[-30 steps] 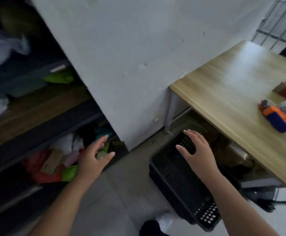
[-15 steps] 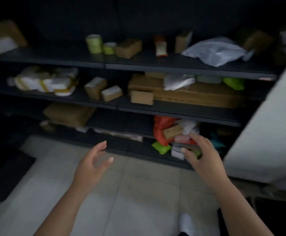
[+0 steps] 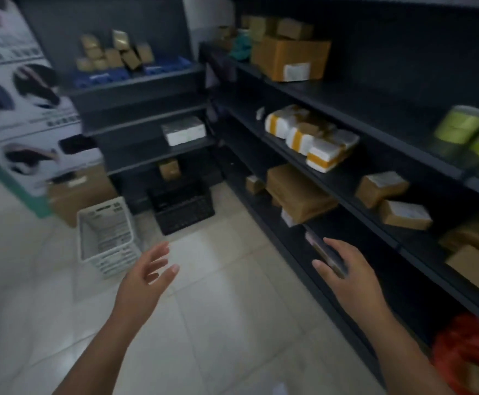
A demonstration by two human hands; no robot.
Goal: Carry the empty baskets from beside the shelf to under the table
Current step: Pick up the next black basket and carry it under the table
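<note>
A white perforated basket (image 3: 106, 238) stands empty on the tiled floor at the left, in front of a cardboard box. A black crate-style basket (image 3: 182, 208) sits on the floor behind it, against the foot of the dark shelf (image 3: 332, 178). My left hand (image 3: 144, 283) hovers with fingers spread, just right of the white basket and a little nearer to me. My right hand (image 3: 346, 276) is open too, held in front of the shelf's lowest level. Neither hand touches a basket. The table is out of view.
The dark shelf unit runs along the right, loaded with brown and white parcels (image 3: 309, 138), green tape rolls (image 3: 460, 124) and an orange bag (image 3: 469, 352). A second shelf (image 3: 147, 109) fills the corner. A printed board (image 3: 24, 109) leans at the left over a cardboard box (image 3: 76, 192).
The view has swung left, from the table and the black basket under it, across the shelf, to the corner with two baskets. Both hands stay open and empty.
</note>
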